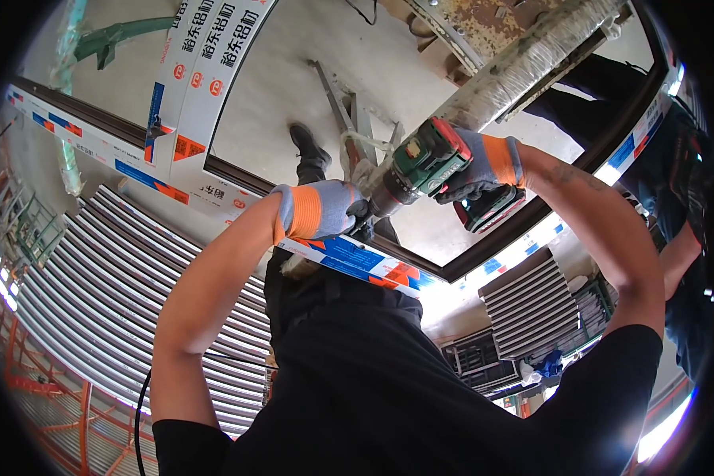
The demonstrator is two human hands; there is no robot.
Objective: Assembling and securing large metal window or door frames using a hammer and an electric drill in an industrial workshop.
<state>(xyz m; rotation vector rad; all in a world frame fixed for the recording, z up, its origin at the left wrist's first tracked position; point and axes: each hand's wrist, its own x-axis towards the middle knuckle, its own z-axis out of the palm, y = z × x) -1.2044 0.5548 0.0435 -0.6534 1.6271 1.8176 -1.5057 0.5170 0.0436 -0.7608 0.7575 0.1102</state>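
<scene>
My right hand (pixel 477 168), in a grey glove with an orange cuff, grips the handle of a green, black and red cordless drill (pixel 427 159). The drill's chuck points left and down, toward my left hand (pixel 335 209). In a matching glove, my left hand is closed beside the drill's front end, over the near bar of a large brown window frame (pixel 523 228). Whatever its fingers pinch is hidden, as is the drill's tip. Printed white, blue and orange protective film (pixel 355 260) covers the frame's outer side.
A plastic-wrapped beam (pixel 523 65) and a metal stand (pixel 343 111) lie beneath the frame. Many long metal profiles (pixel 143 293) are racked at the left, with orange rails (pixel 85 420) beside them. More profiles (pixel 531 305) are stacked at the right. Another person's arm (pixel 681 255) shows at the right edge.
</scene>
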